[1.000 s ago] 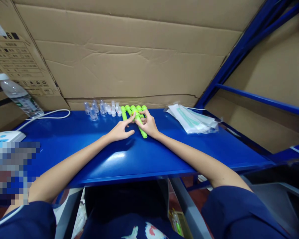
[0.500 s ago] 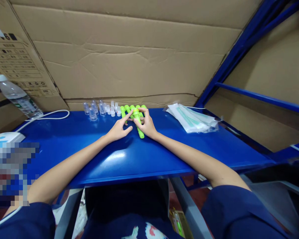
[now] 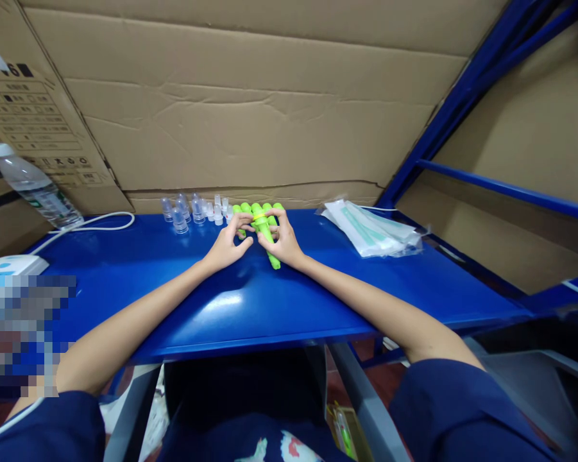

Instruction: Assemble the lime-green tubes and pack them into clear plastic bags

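My right hand (image 3: 289, 244) is closed around a lime-green plastic tube with a yellow ring (image 3: 266, 236), thumb on the near side and fingers along its right and upper part. The tube slants, its narrow end pointing toward me. My left hand (image 3: 228, 244) is on the tube's left, its fingers bent and their tips at or close to the yellow ring. Its thumb stays apart, and I cannot tell whether the fingers touch. Just behind both hands stand several similar green pieces (image 3: 278, 207), partly hidden by my fingers.
Several clear plastic caps (image 3: 179, 221) and small white-clear pieces (image 3: 218, 215) stand left of the green ones. Plastic-wrapped packets (image 3: 370, 231) lie at right on the blue table (image 3: 269, 308). A water bottle (image 3: 36, 192) and a white cable (image 3: 110, 228) are at left; cardboard (image 3: 250, 115) stands behind.
My left index finger, stretched out toward the tube's top before, is now bent, with the fingers drawn in at the yellow ring. My right hand keeps the tube in nearly the same place.
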`<state>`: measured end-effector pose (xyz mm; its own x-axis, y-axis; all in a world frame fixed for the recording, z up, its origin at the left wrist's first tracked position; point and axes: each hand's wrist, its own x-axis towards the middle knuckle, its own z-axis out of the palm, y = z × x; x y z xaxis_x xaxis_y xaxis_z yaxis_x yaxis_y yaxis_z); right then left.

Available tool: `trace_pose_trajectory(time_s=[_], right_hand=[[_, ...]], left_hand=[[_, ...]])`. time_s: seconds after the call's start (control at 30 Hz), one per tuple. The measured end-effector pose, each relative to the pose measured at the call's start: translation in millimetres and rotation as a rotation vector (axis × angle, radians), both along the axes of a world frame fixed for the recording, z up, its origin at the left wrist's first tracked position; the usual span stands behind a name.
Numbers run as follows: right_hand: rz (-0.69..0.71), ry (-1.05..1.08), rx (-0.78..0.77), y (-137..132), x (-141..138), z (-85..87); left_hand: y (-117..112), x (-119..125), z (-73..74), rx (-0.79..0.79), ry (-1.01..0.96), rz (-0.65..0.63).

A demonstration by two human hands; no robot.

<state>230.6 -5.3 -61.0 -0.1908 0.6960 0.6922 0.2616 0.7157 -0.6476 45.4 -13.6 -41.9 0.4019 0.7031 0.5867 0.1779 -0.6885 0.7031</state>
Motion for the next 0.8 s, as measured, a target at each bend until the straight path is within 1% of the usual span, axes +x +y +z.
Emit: trace_pose_trajectory(time_s=[0.13,0.23,0.37,0.57,0.7,0.8], right_hand=[[-0.02,-0.033,-0.028,-2.0,2.0,4.6],[-0.019,-0.051,-0.039,-2.6,4.0,7.5],[-0.022,-0.031,-0.024,-2.0,4.4,7.4],[-0.016,0.005,-0.095,-4.2,0.9,5.4],[-0.03,-0.026,-0.068,-5.0,0.6,5.3],[-0.052,-0.027,-0.047,-2.3,2.2,4.4]], left_hand=[[4.0,-1.4,-0.8,-0.173,-0.073,-0.08],[5.4,-1.5,-2.1,-0.236,-0.082,-0.111],[5.6,-0.8,-3.7,-0.234,-0.062,-0.105],[6.5,-1.7,-1.7,-0.149,-0.014,-0.063],[4.7,-0.3,-0.5,-0.168,-0.013,-0.068],[0.7,5.0,-4.5,-0.18,0.037,-0.096]])
